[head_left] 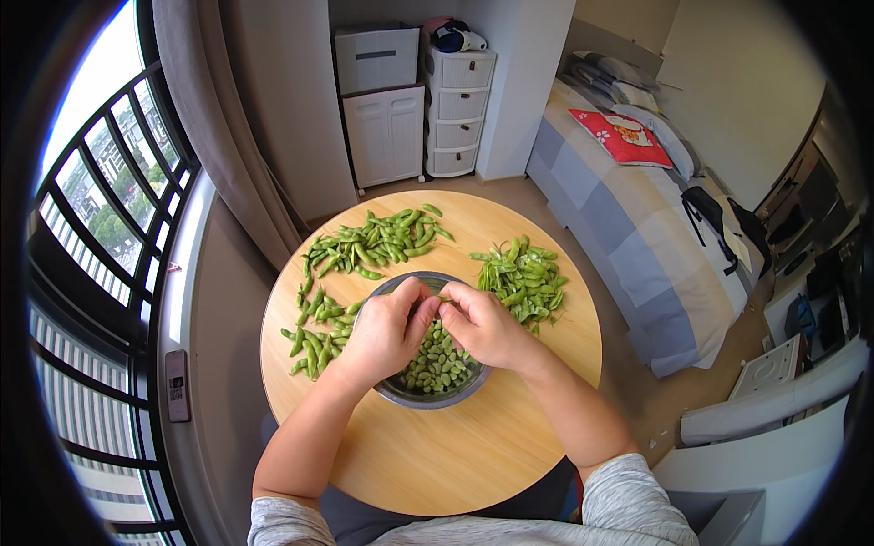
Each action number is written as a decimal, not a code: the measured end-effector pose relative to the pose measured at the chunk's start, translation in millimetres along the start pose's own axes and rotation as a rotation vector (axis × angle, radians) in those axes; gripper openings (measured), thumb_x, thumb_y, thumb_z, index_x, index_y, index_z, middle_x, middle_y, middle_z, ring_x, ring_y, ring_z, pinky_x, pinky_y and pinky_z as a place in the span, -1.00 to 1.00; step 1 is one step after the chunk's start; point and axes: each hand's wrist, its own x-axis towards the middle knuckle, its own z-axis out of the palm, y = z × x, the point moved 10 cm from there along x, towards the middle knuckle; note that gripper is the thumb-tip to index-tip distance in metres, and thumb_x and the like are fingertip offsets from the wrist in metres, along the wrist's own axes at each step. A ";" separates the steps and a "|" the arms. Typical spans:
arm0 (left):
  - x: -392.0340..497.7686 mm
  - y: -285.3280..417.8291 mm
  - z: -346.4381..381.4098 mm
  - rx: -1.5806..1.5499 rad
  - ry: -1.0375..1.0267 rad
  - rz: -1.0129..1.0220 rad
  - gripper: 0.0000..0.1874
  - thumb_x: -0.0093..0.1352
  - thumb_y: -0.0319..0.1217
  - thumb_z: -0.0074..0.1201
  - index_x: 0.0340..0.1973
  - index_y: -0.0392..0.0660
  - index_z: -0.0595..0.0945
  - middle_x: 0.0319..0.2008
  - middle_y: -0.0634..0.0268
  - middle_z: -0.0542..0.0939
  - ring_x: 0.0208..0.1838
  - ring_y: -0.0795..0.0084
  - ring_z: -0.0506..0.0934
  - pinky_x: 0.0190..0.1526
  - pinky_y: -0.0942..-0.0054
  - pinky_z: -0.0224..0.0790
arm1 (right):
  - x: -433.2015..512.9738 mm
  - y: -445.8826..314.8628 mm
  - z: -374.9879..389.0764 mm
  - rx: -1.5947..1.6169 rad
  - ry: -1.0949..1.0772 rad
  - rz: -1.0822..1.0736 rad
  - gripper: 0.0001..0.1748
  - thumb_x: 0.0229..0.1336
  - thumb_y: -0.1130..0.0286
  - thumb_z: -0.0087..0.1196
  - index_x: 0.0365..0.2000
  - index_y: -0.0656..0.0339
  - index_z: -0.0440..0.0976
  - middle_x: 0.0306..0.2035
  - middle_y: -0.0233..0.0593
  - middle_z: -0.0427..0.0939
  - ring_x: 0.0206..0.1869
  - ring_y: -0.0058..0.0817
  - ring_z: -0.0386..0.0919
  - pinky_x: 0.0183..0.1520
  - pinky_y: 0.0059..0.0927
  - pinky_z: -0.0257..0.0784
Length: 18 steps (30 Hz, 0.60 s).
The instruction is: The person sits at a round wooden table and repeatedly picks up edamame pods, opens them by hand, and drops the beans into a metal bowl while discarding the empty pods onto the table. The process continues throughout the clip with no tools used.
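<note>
Above a metal bowl [432,403], my left hand [390,327] and my right hand [483,326] meet at the fingertips and pinch one green soybean pod [442,299] between them. Shelled green beans [437,362] lie in the bowl, partly hidden by my hands. Whole pods [372,240] are spread over the table's far left part, and more pods [317,345] lie just left of the bowl. A heap of flattened, opened-looking pods [526,280] sits to the right of the bowl.
Everything stands on a round wooden table [450,478]. A phone [177,385] lies on the window sill at the left, beside a curtain [232,136]. White drawers [461,112] stand beyond the table, and a bed [614,225] is at the right.
</note>
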 end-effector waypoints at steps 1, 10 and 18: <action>0.1 0.5 -1.0 0.009 0.010 0.002 -0.87 0.52 -0.43 0.22 -0.22 -0.21 0.60 -0.42 -0.01 0.69 -0.36 -0.10 0.67 -0.31 0.14 0.53 | -0.2 -6.0 -1.9 0.010 0.032 -0.055 -0.79 0.50 0.36 0.04 -0.23 0.33 0.48 -0.50 -0.31 0.49 -0.46 -0.60 0.45 -0.36 -0.43 0.40; -0.7 17.2 -3.0 0.006 0.047 0.200 -0.86 0.49 -0.46 0.30 -0.17 -0.23 0.63 -0.35 0.06 0.73 -0.33 -0.01 0.70 -0.27 0.23 0.57 | -2.7 -18.1 -4.2 -0.040 0.049 -0.074 -0.80 0.35 0.37 0.11 -0.26 0.36 0.49 -0.49 0.01 0.55 -0.47 -0.29 0.51 -0.34 -0.19 0.43; 0.5 -3.2 -5.1 -0.161 0.033 0.000 -0.88 0.52 -0.48 0.26 -0.19 -0.27 0.63 -0.42 0.11 0.69 -0.43 0.26 0.65 -0.32 0.37 0.53 | -3.0 -29.4 -3.1 -0.053 0.035 -0.178 -0.80 0.43 0.39 0.04 -0.13 0.36 0.49 -0.42 0.11 0.59 -0.39 -0.01 0.59 -0.28 -0.09 0.46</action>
